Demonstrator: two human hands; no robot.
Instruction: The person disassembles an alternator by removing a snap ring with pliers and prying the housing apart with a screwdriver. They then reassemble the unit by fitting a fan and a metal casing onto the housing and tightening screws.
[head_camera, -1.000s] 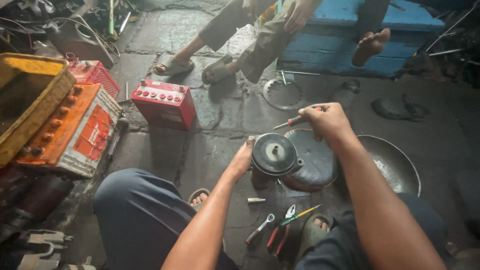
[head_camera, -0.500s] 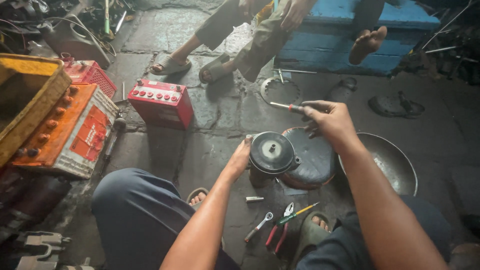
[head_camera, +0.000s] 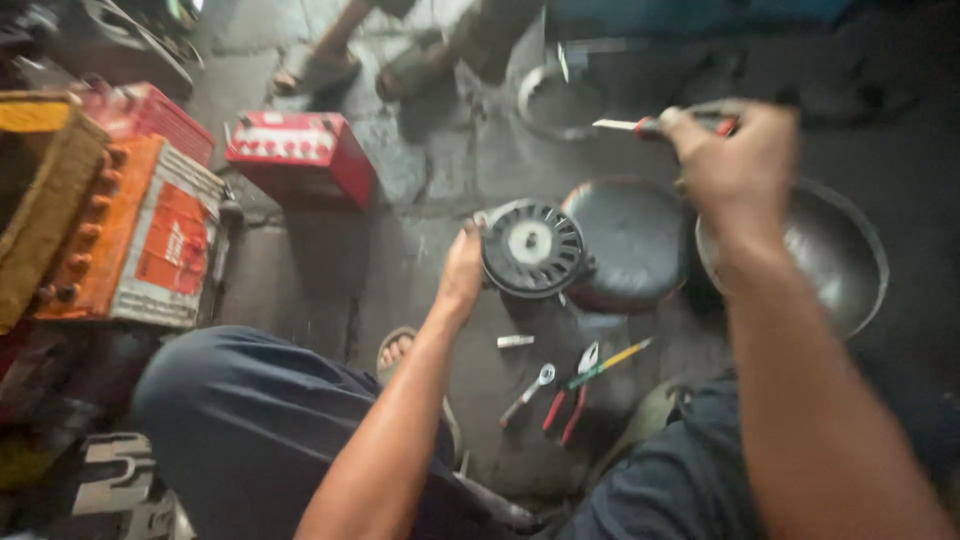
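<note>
Gripping the round slotted cover (head_camera: 533, 247), left hand (head_camera: 462, 272); right hand (head_camera: 742, 160) clamps a screwdriver (head_camera: 660, 124).

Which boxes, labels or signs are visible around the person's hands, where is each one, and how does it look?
Red battery box: on the floor, upper left of the left hand; rectangular, row of pale caps on top.
Orange battery box: far left; rectangular, orange top, white side bearing a red-orange label.
Red ribbed box: behind the orange one, partly hidden.
Yellow crate: left edge, worn.
No signs or screens in view.
</note>
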